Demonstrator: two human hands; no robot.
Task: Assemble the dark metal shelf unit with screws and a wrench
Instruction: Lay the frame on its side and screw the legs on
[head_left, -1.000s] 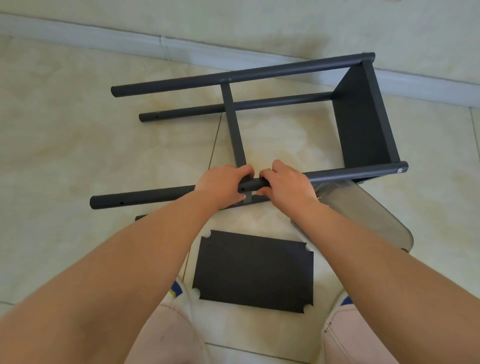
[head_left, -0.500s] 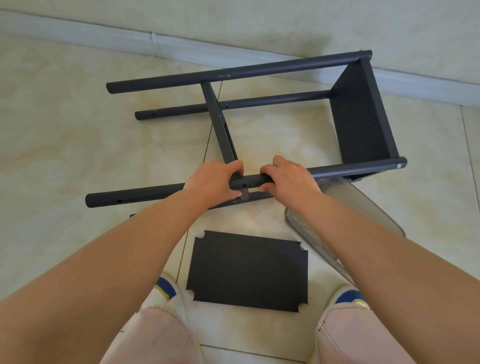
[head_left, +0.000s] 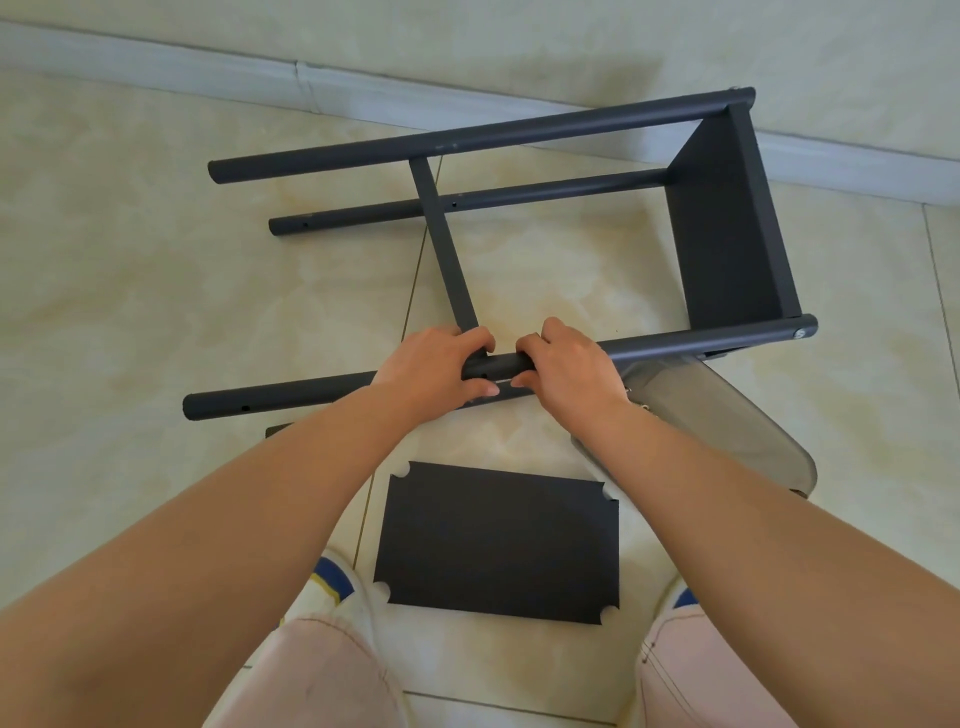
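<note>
Frame (head_left: 519, 234) lies on its side on floor (head_left: 130, 312), near wall. Near pole (head_left: 675, 345) is gripped mid-length by left hand (head_left: 431, 371) and right hand (head_left: 566, 371), fingers curled round it. Judged stiff, light, smooth; best held at poles. Loose panel (head_left: 498, 540) lies flat between feet.

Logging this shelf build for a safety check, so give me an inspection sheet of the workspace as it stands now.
Surface: pale tiled floor, dark grout lines.
Job's things: shelf frame lies on its side; loose shelf panel flat between the feet. No screws or wrench seen.
Clutter: grey plastic bag partly under the frame.
Grippers: left hand and right hand both grip the near post, beside the thin shelf edge.
Cables: nothing seen.
Surroundings: white baseboard along the wall.
</note>
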